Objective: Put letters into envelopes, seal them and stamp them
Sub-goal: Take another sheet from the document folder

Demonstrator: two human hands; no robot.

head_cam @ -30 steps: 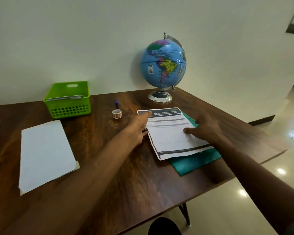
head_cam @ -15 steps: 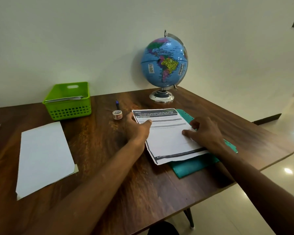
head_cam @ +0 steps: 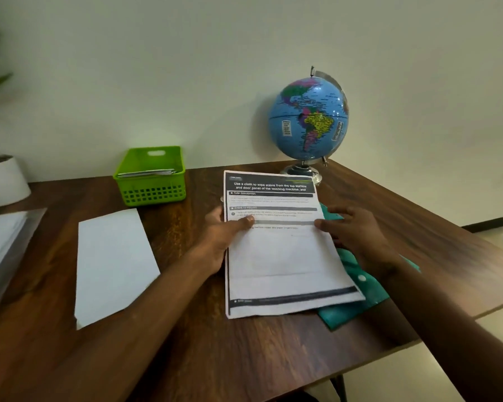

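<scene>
Two hands work my printed letter [head_cam: 279, 250]: left hand [head_cam: 224, 233] pinches its floppy edge, right hand [head_cam: 352, 230] rests flat with fingers spread.

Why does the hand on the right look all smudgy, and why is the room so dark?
Head view: the right hand is smeared by motion blur, fingers especially; light is dim, so the table looks dark; the printed letter shows sharp headline text but unreadable small print; wide-angle lens bends the table edges.
</scene>
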